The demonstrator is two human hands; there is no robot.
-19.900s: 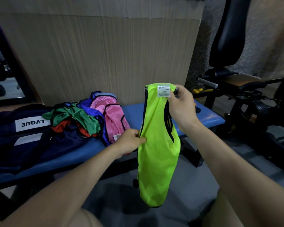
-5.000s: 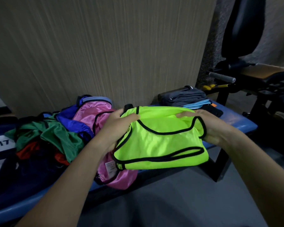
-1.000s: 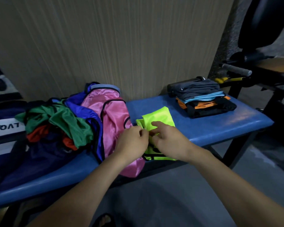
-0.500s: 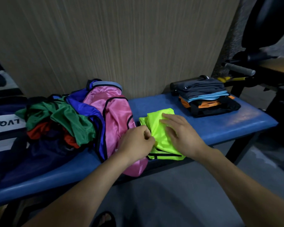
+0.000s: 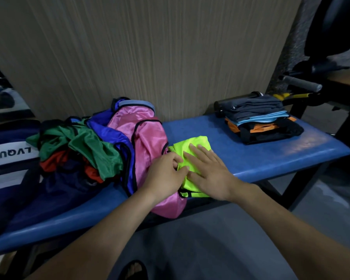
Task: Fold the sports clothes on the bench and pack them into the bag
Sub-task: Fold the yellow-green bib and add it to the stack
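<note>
Your right hand [image 5: 208, 172] lies spread flat on the folded neon-yellow bib [image 5: 192, 150] on the desk [image 5: 271, 154]; your left hand [image 5: 166, 174], just beside, seems to pinch its edge.

On the blue bench [image 5: 271, 158], my neon-yellow bib [image 5: 192, 146] lies folded small and flat, just right of the crumpled pink bib [image 5: 148, 142]; green, red and blue clothes [image 5: 85, 146] heap left of it; a folded stack [image 5: 261, 118] sits well right; the navy bag [image 5: 8, 158] rests at the bench's left end.
</note>
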